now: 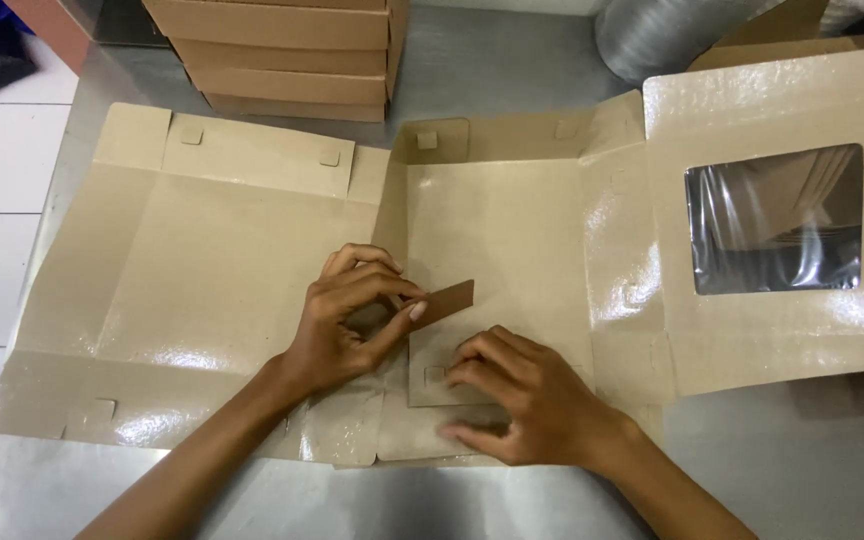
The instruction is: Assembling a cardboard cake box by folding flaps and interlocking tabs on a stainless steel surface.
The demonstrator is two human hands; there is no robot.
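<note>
Head view: the left hand (337,320) pinches a small brown tab (444,301) of the flat cardboard box blank (492,240), thumb and fingers pressed together on it. Just beside, the right hand (522,395) lies flat, fingers spread, pressing the blank's near flap (430,378) against the steel bench (782,470). A second blank (222,250) lies left.

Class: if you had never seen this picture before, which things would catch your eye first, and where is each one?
Two hands meet at the centre: the left hand pinches up a brown flap, while the right hand presses a panel flat. Beneath them an unfolded cardboard box blank covers the metal table. Its lid with a shiny clear window lies far right.
</note>
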